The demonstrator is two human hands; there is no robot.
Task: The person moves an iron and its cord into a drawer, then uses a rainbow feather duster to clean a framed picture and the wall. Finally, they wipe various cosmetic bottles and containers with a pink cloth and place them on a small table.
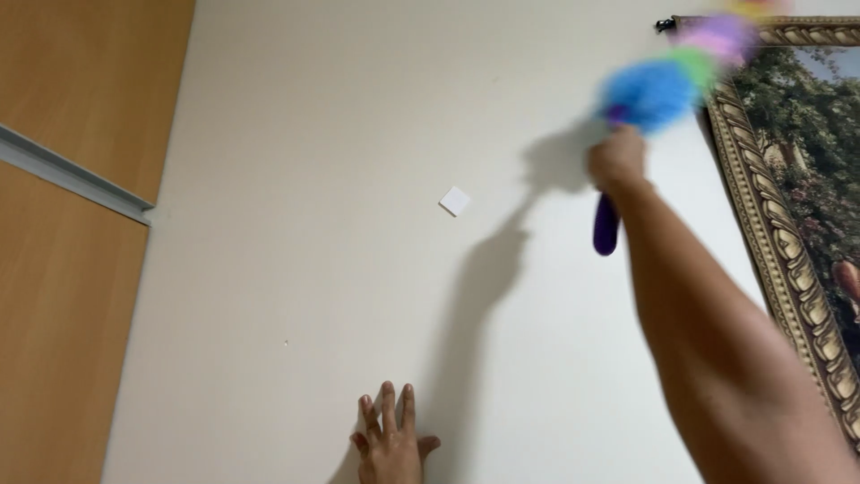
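Observation:
My right hand [616, 159] is raised high and shut around the purple handle [606, 224] of a fluffy duster [681, 76] with blue, green, purple and yellow tufts. The duster head is blurred and lies against the top left corner of a picture's ornate gold frame [761, 188]. My left hand [391, 439] rests flat on the cream wall [358, 134] low in view, fingers spread and holding nothing.
A small white square patch [455, 201] is stuck on the wall. A wooden panel [63, 269] with a metal strip [72, 175] stands at the left. The framed picture shows green foliage [806, 134]. A dark clip [664, 25] sits at the frame's top corner.

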